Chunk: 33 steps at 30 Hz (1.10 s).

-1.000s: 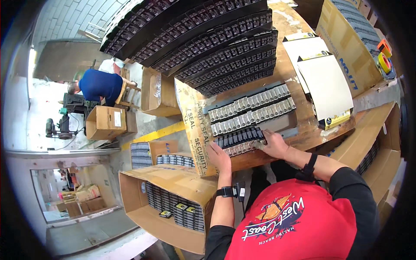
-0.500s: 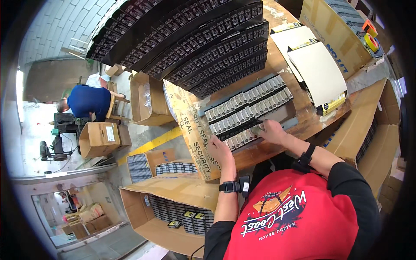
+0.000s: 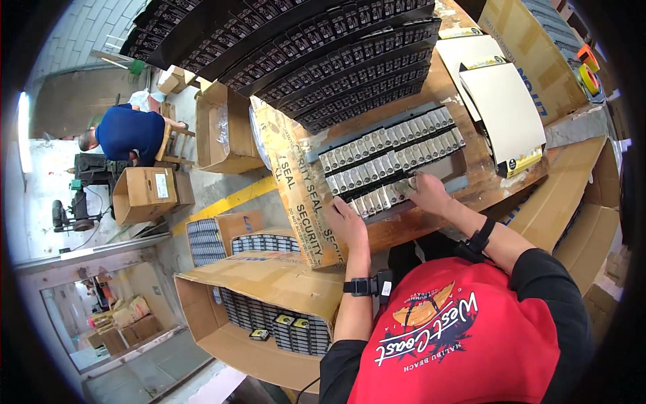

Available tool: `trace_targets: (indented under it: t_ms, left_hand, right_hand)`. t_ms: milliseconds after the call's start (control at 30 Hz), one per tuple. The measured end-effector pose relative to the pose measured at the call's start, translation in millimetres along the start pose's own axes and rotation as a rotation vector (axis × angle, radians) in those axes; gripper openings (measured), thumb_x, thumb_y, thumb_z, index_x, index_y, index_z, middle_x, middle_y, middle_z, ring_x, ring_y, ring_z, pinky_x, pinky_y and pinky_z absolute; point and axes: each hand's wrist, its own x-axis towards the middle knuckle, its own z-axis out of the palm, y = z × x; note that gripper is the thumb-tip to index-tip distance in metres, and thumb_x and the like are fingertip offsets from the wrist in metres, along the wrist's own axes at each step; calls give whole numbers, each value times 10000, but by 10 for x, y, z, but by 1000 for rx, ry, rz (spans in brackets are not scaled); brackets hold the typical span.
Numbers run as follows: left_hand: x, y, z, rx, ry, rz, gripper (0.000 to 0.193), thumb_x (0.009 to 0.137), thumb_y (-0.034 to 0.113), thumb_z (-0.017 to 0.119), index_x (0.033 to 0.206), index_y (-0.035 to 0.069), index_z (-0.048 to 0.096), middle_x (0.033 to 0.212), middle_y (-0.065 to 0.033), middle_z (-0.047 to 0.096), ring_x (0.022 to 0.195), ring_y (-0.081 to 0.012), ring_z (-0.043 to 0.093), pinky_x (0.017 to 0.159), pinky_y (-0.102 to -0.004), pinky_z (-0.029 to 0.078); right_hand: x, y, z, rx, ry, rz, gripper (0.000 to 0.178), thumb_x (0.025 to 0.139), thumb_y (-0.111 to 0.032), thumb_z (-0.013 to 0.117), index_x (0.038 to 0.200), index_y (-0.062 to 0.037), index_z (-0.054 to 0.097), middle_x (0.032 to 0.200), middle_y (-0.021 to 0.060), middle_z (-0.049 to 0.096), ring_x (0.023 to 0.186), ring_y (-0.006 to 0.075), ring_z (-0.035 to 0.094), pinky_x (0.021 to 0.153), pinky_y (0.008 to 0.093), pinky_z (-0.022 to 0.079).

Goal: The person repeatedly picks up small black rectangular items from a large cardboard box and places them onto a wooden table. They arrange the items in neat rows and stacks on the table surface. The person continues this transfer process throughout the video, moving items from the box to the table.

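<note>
Nearest in, a red shirt [image 3: 457, 350] fills the lower edge, large white script across its chest, an orange patch and smaller white capitals round it. Up the forearms, a black band on each wrist, and here are the hands! The left hand [image 3: 348, 223] is at the left end of the front row of small silver packs [image 3: 379, 200], thumb up against it; the right hand [image 3: 431, 193] curls its fingers in at the right end. The row sits between them, on the near side of the grey tray [image 3: 461, 183], but the fingertips are partly hidden, so whether either hand truly pinches a pack, I cannot tell. Two more rows [image 3: 393, 151] lie just beyond, each pack carrying a tiny printed face too small to read.

Off to the left, an open carton [image 3: 262, 266] holds stacked dark boxes, a few with yellow tops, while the pale tape on the carton flap [image 3: 296, 175] by the table shouts in bold black capitals. Right of the tray, cream cards [image 3: 505, 101] show yellow-and-black printed edges. Behind, tall dark display racks [image 3: 350, 60] rise with white printing; a far carton [image 3: 511, 27] wears big blue letters. Farthest left, a co-worker in blue [image 3: 131, 131] bends beside a machine [image 3: 87, 175].
</note>
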Motion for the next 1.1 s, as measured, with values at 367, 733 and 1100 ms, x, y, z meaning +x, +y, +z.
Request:
trace_targets:
  t_ms: [367,733,1100]
  left_hand:
    - [219,340,36,521,-108,220,651,922,403,385,1310,-104,257,1308,-311,332,1188,-429,370,971,-473,328]
    - [-81,212,198,649,-169,424,746,889,419,446,1355,-100,182,1391,-312,212,1306,-441,189,1075,-493,150]
    - [-496,961,-1513,-428,-614,-188,556,920,426,439,1214,-45,452,855,-82,575,609,-132,567,512,-233,455]
  right_hand:
    - [-1,-41,-358,-69,-44,77,438,803,-397,559,690,24,603,706,254,596,717,406,595,670,467,476]
    - [-358,-58,-782,157,93,-193,253,773,-190,621,956,-37,536,672,206,586,657,415,567,591,468,451]
    - [-712,-1290,-470,564,-228,-430,289,763,-75,647,1028,-7,555,908,119,615,790,196,607,698,306,485]
